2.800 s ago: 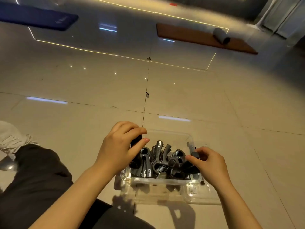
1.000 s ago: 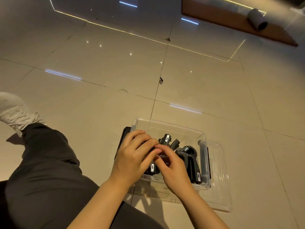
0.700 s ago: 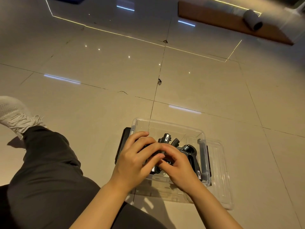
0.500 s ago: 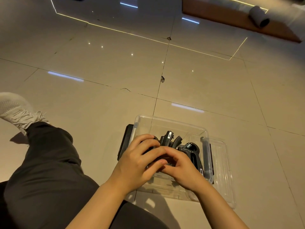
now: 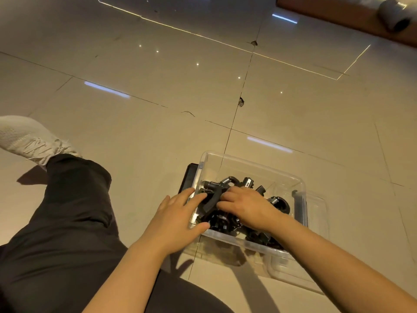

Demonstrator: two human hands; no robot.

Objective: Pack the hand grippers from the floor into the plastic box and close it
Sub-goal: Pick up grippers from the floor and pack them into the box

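Since 0.5 s ago your left hand (image 5: 174, 219) slides off the hand grippers (image 5: 222, 199) to the plastic box (image 5: 252, 162) rim, fingers relaxed, while your right hand (image 5: 242, 205), fingers curled, presses them down inside; next comes fitting the lid (image 5: 316, 222) lying underneath.

Tiled floor (image 5: 158, 71) (plastic box (image 5: 255, 163) atop)
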